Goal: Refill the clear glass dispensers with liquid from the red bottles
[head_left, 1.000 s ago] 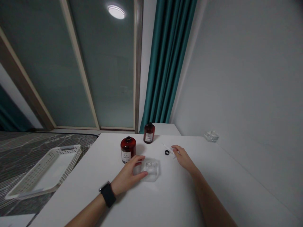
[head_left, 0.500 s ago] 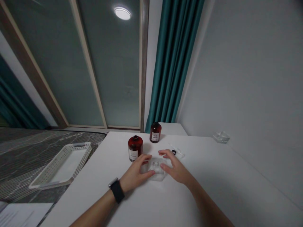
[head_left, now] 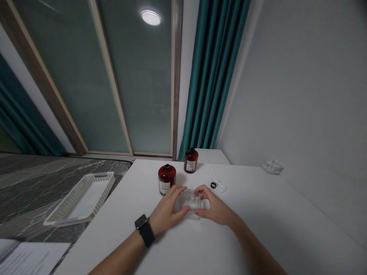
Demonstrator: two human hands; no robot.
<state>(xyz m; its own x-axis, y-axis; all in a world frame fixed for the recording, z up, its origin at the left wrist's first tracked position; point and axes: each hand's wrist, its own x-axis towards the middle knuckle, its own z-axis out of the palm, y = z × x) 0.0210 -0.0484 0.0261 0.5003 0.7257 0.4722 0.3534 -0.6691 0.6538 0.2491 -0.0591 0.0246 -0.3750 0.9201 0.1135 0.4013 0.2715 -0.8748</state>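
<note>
A clear, faceted container [head_left: 190,204], glass or plastic, sits on the white table [head_left: 183,248] between my two hands. My left hand [head_left: 169,208], with a dark watch [head_left: 145,230] on the wrist, curls round its left side, thumb at the front and fingers behind. From the right, my right hand [head_left: 213,206] grips its edge between thumb and bent fingers. Just behind my left fingers stands a dark red bottle [head_left: 166,175] with a pale label. Beyond my right hand lie a black ring [head_left: 213,185] and a thin clear piece with a stem [head_left: 220,185].
A second dark red bottle [head_left: 190,160] stands near the table's far edge. By the wall at right is another clear faceted object [head_left: 272,167]. A white perforated basket [head_left: 103,193] is off the table to the left, and printed paper [head_left: 31,259] lies at lower left.
My right hand has closed in on the container's right side, its thumb and fingers bending round the edge. My left hand has settled closer round the left side. The view has shifted slightly.
</note>
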